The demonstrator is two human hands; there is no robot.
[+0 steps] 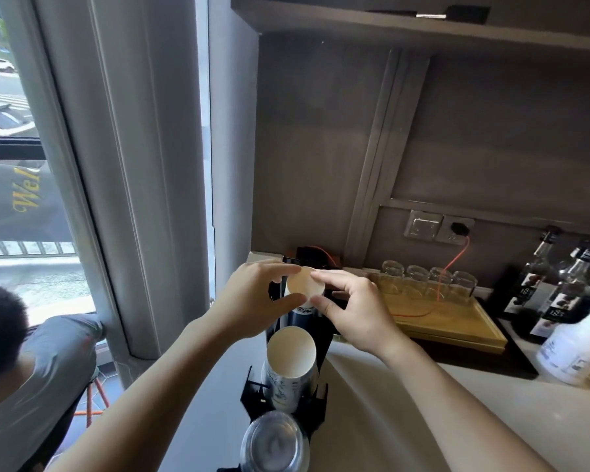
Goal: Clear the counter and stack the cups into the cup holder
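Observation:
A black cup holder (252, 396) stands on the white counter (372, 420) with three slots in a row. At the far slot, a white paper cup (304, 284) sits on top of a dark printed cup stack (298, 320). My left hand (252, 298) and my right hand (351, 304) both pinch its rim from either side. The middle slot holds a stack of printed paper cups (290, 356), mouth up. The near slot holds a stack of clear plastic cups (275, 444).
A wooden tray (457, 321) with several upturned glasses (426, 281) lies right of the holder. Syrup bottles (559, 294) and a white jug (576, 349) stand at the far right. An orange cable (457, 257) runs from the wall socket. A person sits below at the left.

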